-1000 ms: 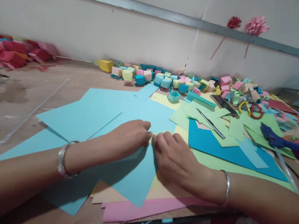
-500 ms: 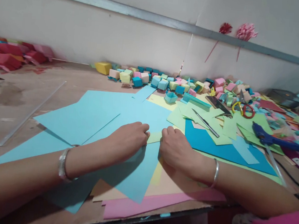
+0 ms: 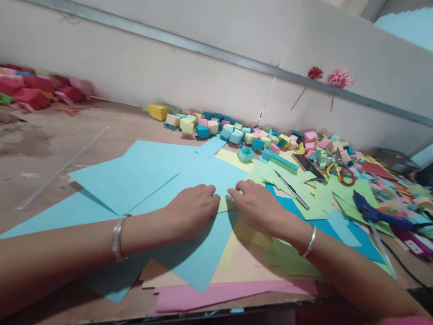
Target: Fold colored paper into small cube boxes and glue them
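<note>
A narrow light-green paper strip (image 3: pixel 226 206) spans the small gap between my two hands, above light-blue paper sheets (image 3: pixel 155 161). My left hand (image 3: pixel 196 205) is closed at the strip's left end, thumb and fingers pressed together. My right hand (image 3: pixel 255 204) pinches the other end with bent fingers, one fingertip pointing left. Both ends of the strip are hidden by the hands. Beneath the right hand lie yellow, peach and green sheets. A metal craft knife or pen (image 3: pixel 291 190) rests on green scraps right of the hands.
Small folded paper boxes (image 3: pixel 227 130) line the wall. Scissors (image 3: pixel 341 173), a blue glue gun (image 3: pixel 372 211) with cables and a purple power strip (image 3: pixel 413 240) lie at right. A clear stick (image 3: pixel 65 166) lies at left. Pink paper (image 3: pixel 207 299) reaches the table's front edge.
The view has tilted up and shifted slightly. My right hand's fingers have loosened and moved a little toward the left hand, narrowing the visible gap. The left hand stays closed at the strip.
</note>
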Tool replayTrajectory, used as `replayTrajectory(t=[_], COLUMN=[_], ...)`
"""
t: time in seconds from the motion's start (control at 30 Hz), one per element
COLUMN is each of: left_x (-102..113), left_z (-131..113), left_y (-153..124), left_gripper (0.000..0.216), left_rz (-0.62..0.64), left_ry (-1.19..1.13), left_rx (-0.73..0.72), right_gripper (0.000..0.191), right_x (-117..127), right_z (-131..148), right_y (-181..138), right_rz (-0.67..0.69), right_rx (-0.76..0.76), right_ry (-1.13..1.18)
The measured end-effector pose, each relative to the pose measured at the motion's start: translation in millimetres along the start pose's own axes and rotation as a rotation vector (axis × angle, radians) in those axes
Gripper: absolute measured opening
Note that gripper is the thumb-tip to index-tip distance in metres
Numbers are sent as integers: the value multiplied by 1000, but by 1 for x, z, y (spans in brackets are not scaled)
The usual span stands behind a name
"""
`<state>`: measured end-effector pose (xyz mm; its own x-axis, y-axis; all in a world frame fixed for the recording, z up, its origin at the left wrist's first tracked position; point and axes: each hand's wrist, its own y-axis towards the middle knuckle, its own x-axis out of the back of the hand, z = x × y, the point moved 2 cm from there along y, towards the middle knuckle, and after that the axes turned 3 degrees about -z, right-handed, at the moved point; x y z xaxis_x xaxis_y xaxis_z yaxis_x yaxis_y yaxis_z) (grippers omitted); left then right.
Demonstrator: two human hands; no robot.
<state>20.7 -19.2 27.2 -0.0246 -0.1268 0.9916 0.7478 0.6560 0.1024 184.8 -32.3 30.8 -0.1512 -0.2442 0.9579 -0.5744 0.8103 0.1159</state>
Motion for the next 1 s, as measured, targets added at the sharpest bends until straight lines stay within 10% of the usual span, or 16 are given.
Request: replayTrajectory(t=[0.3,0.43,0.7,1.0], left_x=[-14,-16,-23,-22], left_z=[17,32,20,20], left_y=[13,22,19,19], left_gripper=[27,32,52,16], left_rz=[-223,-353,-128,-244], left_ry=[-346,-745,-1698,-1895], left_rx=[172,295,405,568], right_gripper=[10,8,22,13], right_x=[-15,-17,-26,-23], right_z=[-17,-16,-14,-11], right_y=[19,20,4,0], right_rz=[17,-244,-861,-824], right_rx=[72,76,136,255], right_ry=[217,154,6,-37])
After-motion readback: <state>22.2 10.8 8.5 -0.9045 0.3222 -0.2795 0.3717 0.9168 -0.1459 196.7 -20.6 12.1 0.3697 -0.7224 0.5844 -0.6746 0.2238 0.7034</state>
